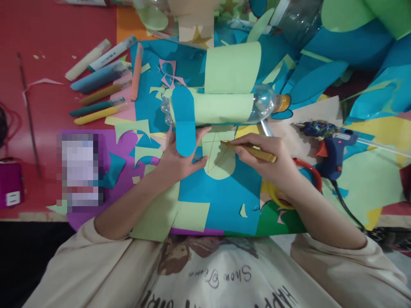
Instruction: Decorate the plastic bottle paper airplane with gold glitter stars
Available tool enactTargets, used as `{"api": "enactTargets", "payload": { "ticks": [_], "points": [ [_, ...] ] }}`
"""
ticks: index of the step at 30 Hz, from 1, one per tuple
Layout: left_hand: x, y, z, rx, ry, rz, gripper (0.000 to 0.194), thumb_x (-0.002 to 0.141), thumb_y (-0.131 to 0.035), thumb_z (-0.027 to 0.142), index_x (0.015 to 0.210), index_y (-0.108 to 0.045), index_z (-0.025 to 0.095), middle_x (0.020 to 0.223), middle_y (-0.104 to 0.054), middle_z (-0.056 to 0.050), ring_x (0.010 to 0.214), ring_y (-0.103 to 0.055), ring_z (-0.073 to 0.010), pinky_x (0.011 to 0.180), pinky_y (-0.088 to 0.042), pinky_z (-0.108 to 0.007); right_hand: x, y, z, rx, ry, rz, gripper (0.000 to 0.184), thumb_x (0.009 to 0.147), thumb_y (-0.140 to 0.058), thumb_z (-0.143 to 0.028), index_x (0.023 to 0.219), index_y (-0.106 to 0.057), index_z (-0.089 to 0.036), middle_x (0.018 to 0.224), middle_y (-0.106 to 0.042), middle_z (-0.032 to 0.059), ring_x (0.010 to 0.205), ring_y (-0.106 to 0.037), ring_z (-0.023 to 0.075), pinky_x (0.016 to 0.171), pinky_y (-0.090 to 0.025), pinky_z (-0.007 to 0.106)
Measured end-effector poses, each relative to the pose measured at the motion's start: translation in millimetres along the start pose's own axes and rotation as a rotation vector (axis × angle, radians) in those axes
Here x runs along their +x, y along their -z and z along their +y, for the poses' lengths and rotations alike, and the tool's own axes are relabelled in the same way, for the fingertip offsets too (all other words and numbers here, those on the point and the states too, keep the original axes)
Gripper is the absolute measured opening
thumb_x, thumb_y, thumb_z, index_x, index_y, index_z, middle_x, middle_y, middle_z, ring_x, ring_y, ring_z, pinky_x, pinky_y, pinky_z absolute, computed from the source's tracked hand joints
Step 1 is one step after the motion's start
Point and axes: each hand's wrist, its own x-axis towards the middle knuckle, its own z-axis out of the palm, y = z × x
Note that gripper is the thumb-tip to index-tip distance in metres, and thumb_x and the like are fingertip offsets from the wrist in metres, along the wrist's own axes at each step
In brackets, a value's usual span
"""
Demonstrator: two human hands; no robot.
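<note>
My right hand (266, 160) is closed round a yellow pencil (253, 151), its tip resting on a light green paper piece (218, 160) with thin drawn lines. My left hand (180, 158) lies flat with fingers spread, pressing that paper down on a blue sheet (224, 196). Just beyond my hands lies a clear plastic bottle (263, 105) on its side, wrapped in light green paper (224, 107), with a blue paper oval (184, 124) stuck on its base end and an orange cap pointing right.
A blue glue gun (330, 143) lies at the right with its cord trailing toward me. Red-handled scissors (310, 171) sit under my right wrist. Several rolled papers and markers (99, 81) lie at the upper left on the red table. Paper scraps cover the surface.
</note>
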Motion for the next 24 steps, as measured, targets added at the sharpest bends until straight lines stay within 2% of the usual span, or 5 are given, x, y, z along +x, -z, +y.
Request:
{"api": "enactTargets", "payload": {
  "ticks": [6, 12, 24],
  "points": [
    [0.2, -0.5, 0.2, 0.006, 0.012, -0.012, 0.057, 0.094, -0.052, 0.034, 0.147, -0.041, 0.018, 0.145, -0.054, -0.015, 0.138, -0.048, -0.0323, 0.117, -0.035, -0.054, -1.1, 2.0, 0.0, 0.0, -0.024, -0.011, 0.013, 0.086, -0.059, -0.025, 0.083, -0.071, -0.021, 0.082, -0.076, 0.0045, 0.069, -0.068, 0.0181, 0.062, -0.054, 0.029],
    [0.0, -1.5, 0.6, 0.014, 0.008, -0.001, 0.056, 0.094, -0.052, 0.035, 0.147, -0.042, 0.018, 0.144, -0.055, -0.014, 0.137, -0.048, -0.0321, 0.118, -0.034, -0.054, -2.0, 3.4, -3.0, 0.008, -0.071, -0.02, 0.016, 0.084, -0.059, -0.029, 0.074, -0.068, -0.021, 0.073, -0.073, 0.0032, 0.061, -0.063, 0.0158, 0.056, -0.049, 0.027],
    [-1.6, 0.2, 3.1, 0.032, -0.015, 0.034, 0.052, 0.095, -0.051, 0.034, 0.145, -0.044, 0.022, 0.146, -0.054, -0.011, 0.138, -0.048, -0.0309, 0.119, -0.032, -0.052, -4.2, 1.6, -6.1, 0.001, -0.122, -0.027, 0.02, 0.081, -0.051, -0.02, 0.06, -0.052, -0.019, 0.055, -0.055, -0.0008, 0.05, -0.045, 0.0107, 0.047, -0.034, 0.024]
  ]
}}
